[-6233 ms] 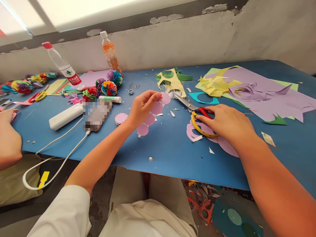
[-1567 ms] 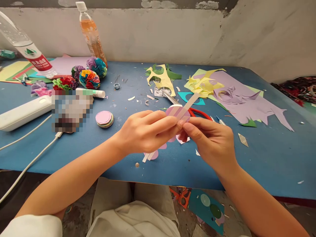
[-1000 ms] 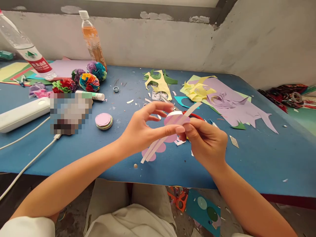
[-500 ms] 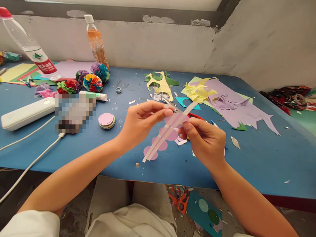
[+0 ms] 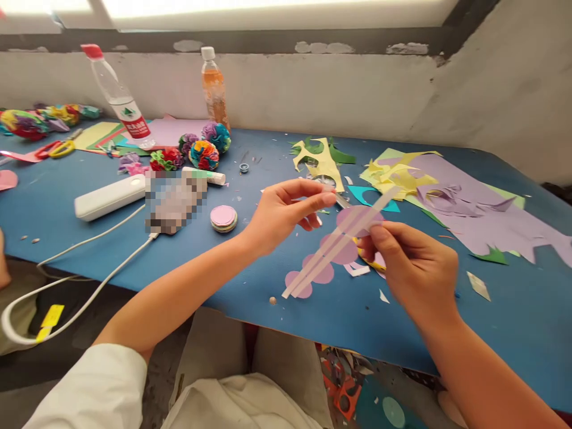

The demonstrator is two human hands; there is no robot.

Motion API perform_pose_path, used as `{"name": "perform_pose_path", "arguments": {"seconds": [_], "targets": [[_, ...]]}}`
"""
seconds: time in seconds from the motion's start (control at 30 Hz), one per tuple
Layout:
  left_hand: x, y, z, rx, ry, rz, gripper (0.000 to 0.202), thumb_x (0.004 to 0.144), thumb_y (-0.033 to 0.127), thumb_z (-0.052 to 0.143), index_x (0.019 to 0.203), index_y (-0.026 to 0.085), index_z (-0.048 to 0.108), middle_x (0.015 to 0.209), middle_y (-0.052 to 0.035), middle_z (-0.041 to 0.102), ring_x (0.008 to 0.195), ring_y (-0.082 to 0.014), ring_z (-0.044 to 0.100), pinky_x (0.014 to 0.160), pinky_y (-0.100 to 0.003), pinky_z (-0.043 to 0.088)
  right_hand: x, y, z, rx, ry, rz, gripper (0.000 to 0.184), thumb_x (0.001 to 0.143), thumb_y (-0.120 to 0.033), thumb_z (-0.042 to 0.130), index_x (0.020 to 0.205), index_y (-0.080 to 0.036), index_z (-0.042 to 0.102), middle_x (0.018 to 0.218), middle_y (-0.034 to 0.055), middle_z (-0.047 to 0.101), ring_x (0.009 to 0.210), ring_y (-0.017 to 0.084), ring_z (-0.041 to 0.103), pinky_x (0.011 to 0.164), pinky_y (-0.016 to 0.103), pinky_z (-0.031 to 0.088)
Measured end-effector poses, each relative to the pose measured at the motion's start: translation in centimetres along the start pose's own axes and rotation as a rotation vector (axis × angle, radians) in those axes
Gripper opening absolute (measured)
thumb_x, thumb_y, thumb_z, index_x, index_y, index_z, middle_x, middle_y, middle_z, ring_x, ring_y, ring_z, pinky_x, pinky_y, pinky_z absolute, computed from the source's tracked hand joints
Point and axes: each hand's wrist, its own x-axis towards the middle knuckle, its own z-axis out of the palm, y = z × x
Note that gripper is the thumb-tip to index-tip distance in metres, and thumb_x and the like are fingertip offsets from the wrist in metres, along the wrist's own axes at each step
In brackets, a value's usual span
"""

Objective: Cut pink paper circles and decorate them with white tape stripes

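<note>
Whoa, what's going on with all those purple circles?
A person's right hand holds the top of a row of four purple paper circles, with pale strips running along them. The left hand is raised beside the row, apparently not touching it; I can't tell whether it pinches anything. On the blue table, a stack of paper circles sits to the left, and scissors lie partly hidden behind the right hand.

Scissors (image 5: pixel 375 260) partly hidden behind purple circles (image 5: pixel 344 253); phone (image 5: pixel 179 202) pixelated; co-worker's arm (image 5: pixel 3 271) cut by left edge.
</note>
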Motion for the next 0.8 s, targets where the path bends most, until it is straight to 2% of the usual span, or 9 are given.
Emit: {"name": "perform_pose_path", "arguments": {"seconds": [0.13,0.23,0.33,0.43,0.53,0.6,0.73,0.8], "targets": [[0.2,0.0,-0.2,0.049,0.031,-0.022,0.037,0.062,0.049,0.081,0.078,0.017,0.073,0.084,-0.002,0.074,0.045,-0.0024,0.046,0.046,-0.023,0.043,0.1,-0.4,0.3,-0.064,0.076,0.083,0.03,0.076,-0.05,0.071,0.068,-0.022,0.069,0.059,0.0021,0.064,0.049,0.014,0.056,0.048,0.028,0.053],[0.3,0.1,-0.3,0.049,0.057,-0.035,0.039,0.06,0.05,0.082,0.079,0.017,0.073,0.084,-0.0025,0.074,0.05,-0.0049,0.052,0.049,-0.023,0.044,0.2,-0.6,0.3,-0.082,0.073,0.16,0.031,0.071,-0.055,0.073,0.068,-0.024,0.069,0.06,0.0023,0.065,0.05,0.016,0.059,0.049,0.031,0.055],[0.5,0.1,-0.4,0.017,0.05,-0.022,0.039,0.06,0.048,0.082,0.081,0.017,0.072,0.084,-0.0028,0.073,0.072,-0.0131,0.065,0.061,-0.025,0.051,0.4,-0.5,0.1,-0.095,0.086,0.219,0.027,0.07,-0.053,0.074,0.071,-0.026,0.069,0.062,0.0024,0.066,0.053,0.018,0.062,0.054,0.032,0.057],[0.8,-0.1,-0.7,0.004,0.022,0.005,0.034,0.06,0.04,0.084,0.082,0.018,0.072,0.091,-0.0034,0.073,0.091,-0.0178,0.067,0.08,-0.03,0.053,0.5,-0.2,-0.3,-0.133,0.026,0.229,0.024,0.073,-0.051,0.072,0.071,-0.028,0.068,0.067,0.0038,0.069,0.059,0.02,0.066,0.058,0.035,0.059],[1.2,-0.5,-1.0,-0.002,0.003,0.021,0.023,0.066,0.028,0.081,0.085,0.018,0.072,0.1,-0.0038,0.073,0.1,-0.0192,0.067,0.089,-0.032,0.052,0.5,-0.1,-0.5,-0.175,0.022,0.226,0.023,0.075,-0.051,0.069,0.071,-0.028,0.067,0.069,0.0042,0.069,0.061,0.022,0.067,0.061,0.037,0.06],[1.4,-0.6,-1.2,-0.001,0.005,0.01,0.017,0.073,0.025,0.075,0.087,0.017,0.071,0.101,-0.0045,0.073,0.098,-0.0184,0.068,0.087,-0.03,0.053,0.5,-0.1,-0.4,-0.186,0.035,0.232,0.021,0.075,-0.049,0.069,0.069,-0.029,0.066,0.069,0.0039,0.069,0.061,0.022,0.066,0.062,0.038,0.06],[1.5,-0.7,-1.7,0.122,0.0,-0.019,0.021,0.078,0.03,0.07,0.093,0.015,0.07,0.095,-0.0061,0.074,0.067,-0.0125,0.069,0.066,-0.026,0.054,0.9,0.0,-0.1,-0.15,0.029,0.283,0.019,0.073,-0.046,0.071,0.069,-0.028,0.068,0.068,0.0033,0.067,0.06,0.019,0.065,0.059,0.035,0.058],[1.5,-0.7,-2.1,0.247,0.047,0.038,0.012,0.081,0.022,0.066,0.089,0.015,0.07,0.099,-0.0074,0.074,0.069,-0.0128,0.069,0.068,-0.026,0.054,1.1,0.0,0.0,-0.125,0.046,0.268,0.021,0.071,-0.047,0.073,0.07,-0.026,0.069,0.064,0.0027,0.065,0.055,0.017,0.061,0.054,0.032,0.055]]}}
